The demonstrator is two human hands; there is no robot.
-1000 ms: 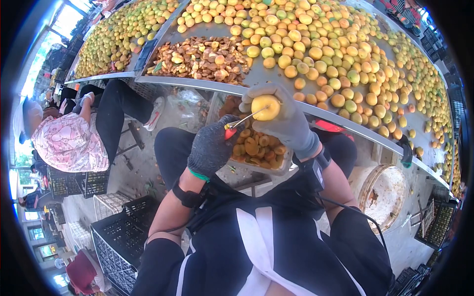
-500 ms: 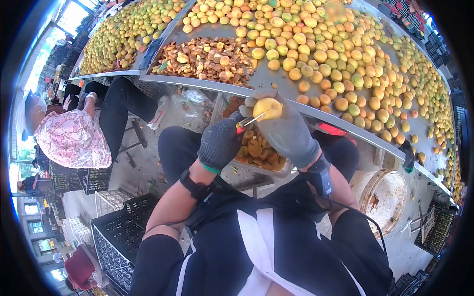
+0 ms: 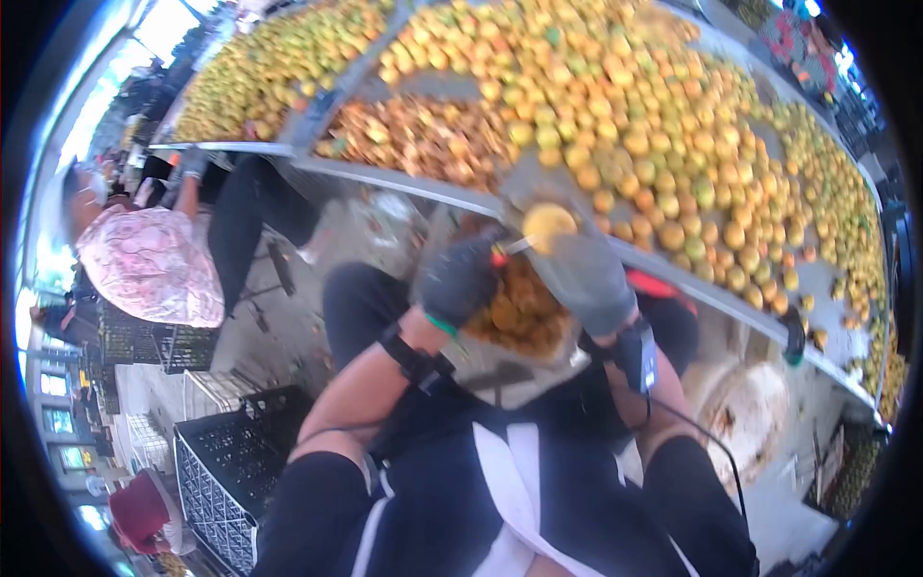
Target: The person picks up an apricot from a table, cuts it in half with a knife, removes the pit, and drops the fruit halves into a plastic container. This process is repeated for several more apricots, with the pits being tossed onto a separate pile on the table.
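From my remote feed, I find round yellow-orange fruits (image 3: 635, 144) on the flat grey metal table (image 3: 548, 179); before it, a rectangular black plastic crate (image 3: 250, 452) lies left, a round whitish bucket (image 3: 752, 415) right.

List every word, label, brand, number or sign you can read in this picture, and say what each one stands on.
No text can be read anywhere in this view.
Right wrist device: too blurred to tell whether it bears lettering.
Red tool handle: too small and blurred.
Yellow fruit: no legible marking.
Black crate: no legible lettering.
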